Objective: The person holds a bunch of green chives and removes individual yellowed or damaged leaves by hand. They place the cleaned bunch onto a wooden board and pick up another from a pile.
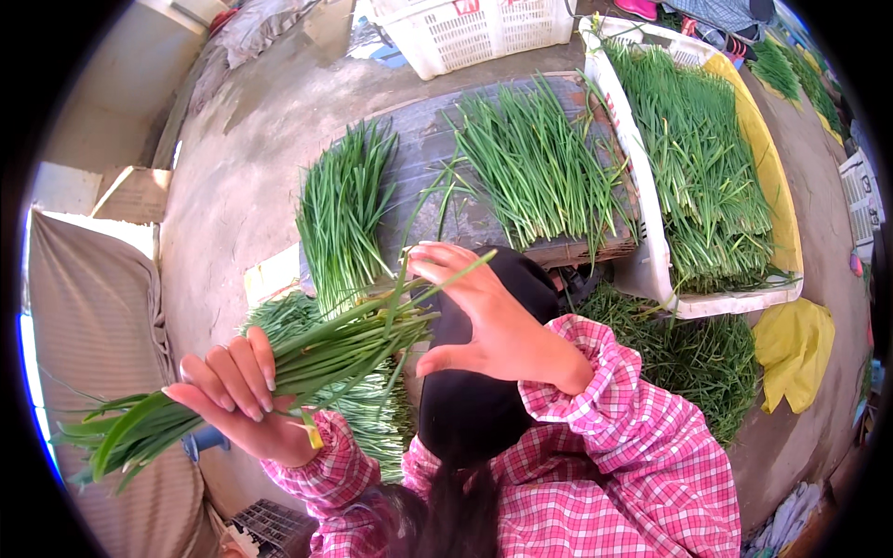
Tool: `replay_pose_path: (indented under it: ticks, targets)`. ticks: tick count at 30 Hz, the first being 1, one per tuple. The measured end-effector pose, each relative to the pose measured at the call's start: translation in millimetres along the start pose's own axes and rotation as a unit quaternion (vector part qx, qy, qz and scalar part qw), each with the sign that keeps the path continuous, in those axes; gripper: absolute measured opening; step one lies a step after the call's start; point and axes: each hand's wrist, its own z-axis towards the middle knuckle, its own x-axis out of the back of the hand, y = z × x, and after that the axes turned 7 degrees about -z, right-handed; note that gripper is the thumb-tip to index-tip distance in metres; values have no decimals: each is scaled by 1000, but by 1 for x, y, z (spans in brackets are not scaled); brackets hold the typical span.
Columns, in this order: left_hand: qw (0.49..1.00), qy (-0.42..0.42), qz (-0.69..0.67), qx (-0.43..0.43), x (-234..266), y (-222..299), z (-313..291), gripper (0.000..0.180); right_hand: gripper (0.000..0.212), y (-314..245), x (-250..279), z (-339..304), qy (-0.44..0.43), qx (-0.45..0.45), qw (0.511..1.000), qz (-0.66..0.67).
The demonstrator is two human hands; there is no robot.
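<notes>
My left hand (228, 381) is wrapped round a bunch of green chives (326, 358). Their leafy tips trail off to the left, and the cut ends point right toward my other hand. My right hand (479, 316) is raised beside those ends, thumb and fingers spread apart. One loose stalk crosses in front of its fingers; whether they touch it I cannot tell. Beyond my hands, a smaller chive pile (346, 205) and a larger chive pile (539, 167) lie on a dark, low board (419, 139). More chives (372, 414) lie below the held bunch, partly hidden by it.
To the right stands a white crate (637, 167) with a yellow lining, packed with chives (693, 167). Loose greens (688, 363) lie below it, near a yellow bag (795, 349). Another white crate (484, 37) is at the far side. A striped cloth (102, 372) hangs at left.
</notes>
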Motion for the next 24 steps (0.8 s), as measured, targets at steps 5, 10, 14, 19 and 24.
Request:
replay_pose_path:
  ticks: [5, 10, 14, 19, 24]
  targets:
    - [992, -21, 118, -43, 10, 16, -36, 39, 74, -28, -32, -10, -7, -7, 999, 54]
    - [986, -11, 162, -30, 16, 20, -65, 38, 58, -55, -55, -21, 7, 6, 991, 134]
    - [987, 13, 157, -39, 16, 25, -79, 37, 43, -65, -72, -30, 17, 18, 970, 240]
    - [985, 56, 156, -42, 25, 32, -90, 35, 21, -67, -81, -37, -8, 36, 949, 312]
    - [974, 107, 191, -52, 27, 36, -97, 34, 19, -66, -92, -40, -12, -94, 871, 482]
